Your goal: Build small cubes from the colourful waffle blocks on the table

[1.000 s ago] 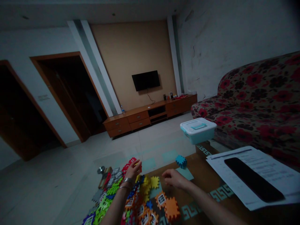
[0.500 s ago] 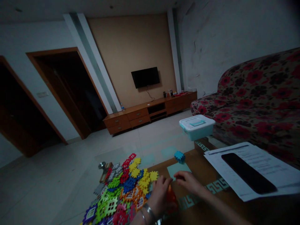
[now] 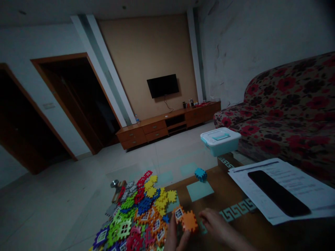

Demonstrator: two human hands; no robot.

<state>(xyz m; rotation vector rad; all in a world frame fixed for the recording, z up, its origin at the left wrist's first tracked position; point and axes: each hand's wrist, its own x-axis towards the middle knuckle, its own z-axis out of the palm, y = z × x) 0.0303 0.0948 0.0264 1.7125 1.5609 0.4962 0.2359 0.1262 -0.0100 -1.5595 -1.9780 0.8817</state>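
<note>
Pinching from below, the left hand has its fingers closed on an orange toothed tile, meshed at its 10 o'clock corner with an orange window tile; the pair sits low over the near part of the desk. The right hand, at 3 o'clock of the pair, is loosely curled, fingertips just beside the tile; whether they touch it I cannot tell. Only shallow teeth join the two, so a twist or a one-sided squeeze could likely pop them apart, and in this dim light a dropped piece would vanish into the heap of toothed tiles at 9 o'clock. Counted: two hands, two orange tiles in hand, one blue cube and one teal square at 12 o'clock, one lidded box at 1 o'clock, one dark slab on papers at 2 o'clock; the heap's pieces overlap too much to count.
</note>
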